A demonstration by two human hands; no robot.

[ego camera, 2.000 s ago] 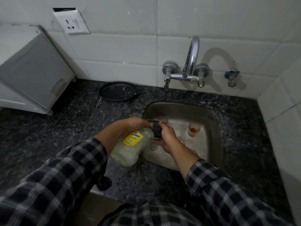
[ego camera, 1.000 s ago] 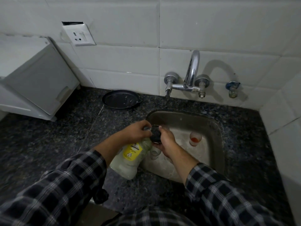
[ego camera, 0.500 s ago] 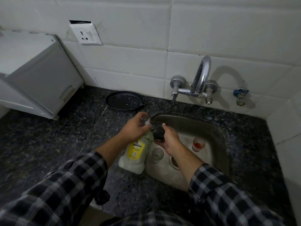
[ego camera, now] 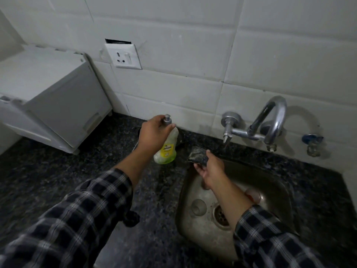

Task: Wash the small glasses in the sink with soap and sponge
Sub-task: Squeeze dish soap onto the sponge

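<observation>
A: What is held in the sink (ego camera: 278,185)?

B: Two small glasses are seen on its steel floor. A clear glass (ego camera: 198,206) is set mouth up just left of the drain (ego camera: 221,215); nothing can be made out inside it. A second glass (ego camera: 253,196), reddish inside, lies to the right and is partly hidden by the right forearm, which is stretched across the basin.

A: And the soap?

B: The soap bottle (ego camera: 165,149), a pump dispenser with pale yellow-green liquid and a yellow label, is held roughly upright over the dark granite counter (ego camera: 58,180), just left of the sink's far corner. Its neck is gripped below the pump head by the left hand (ego camera: 154,134), with the fingers curled round it. Whether the base is touching the counter cannot be told.

A: The sponge?

B: The sponge (ego camera: 198,155), dark and blurred, is pinched between thumb and fingers of the right hand (ego camera: 209,169) above the sink's far-left rim, below and left of the spout.

A: What else is around?

B: A chrome tap (ego camera: 274,117) is mounted on the white tiles (ego camera: 193,35) beyond the sink, with a blue-handled valve (ego camera: 312,141) to its right. A socket (ego camera: 123,57) is fixed higher up on the left, and a white appliance (ego camera: 58,97) is stood on the counter at the far left.
</observation>
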